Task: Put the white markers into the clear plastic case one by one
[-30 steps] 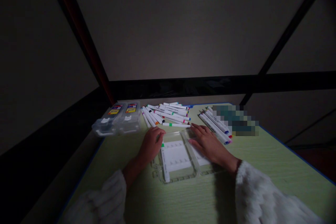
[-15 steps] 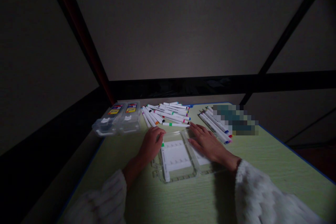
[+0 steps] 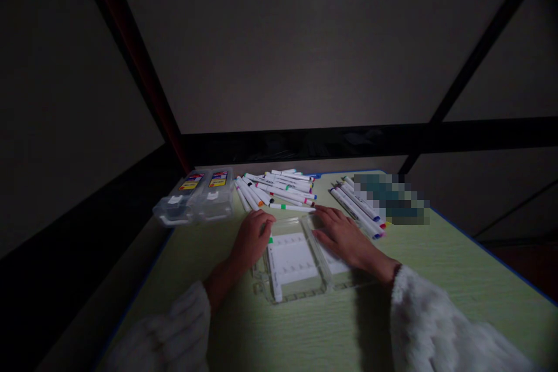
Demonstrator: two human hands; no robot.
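Note:
A clear plastic case (image 3: 325, 285) lies unfolded on the table, with white slotted inserts (image 3: 293, 258) in it. Along its left side rests a white marker with a green band (image 3: 274, 273). My left hand (image 3: 253, 236) is closed over the case's far left corner, thumb and index finger beside that marker's far end; the exact grip is partly hidden. Over the right half of the case, my right hand (image 3: 344, 237) lies palm down with fingers stretched forward. Its fingertips are at the right end of another green-banded white marker (image 3: 291, 207); whether they touch it is unclear.
A loose pile of white markers (image 3: 283, 186) with coloured bands lies behind the case. Several more markers (image 3: 357, 206) sit at the right, beside a blurred-out patch. Two clear boxes with labels (image 3: 213, 195) stand at the left table edge. A wall rises behind the table.

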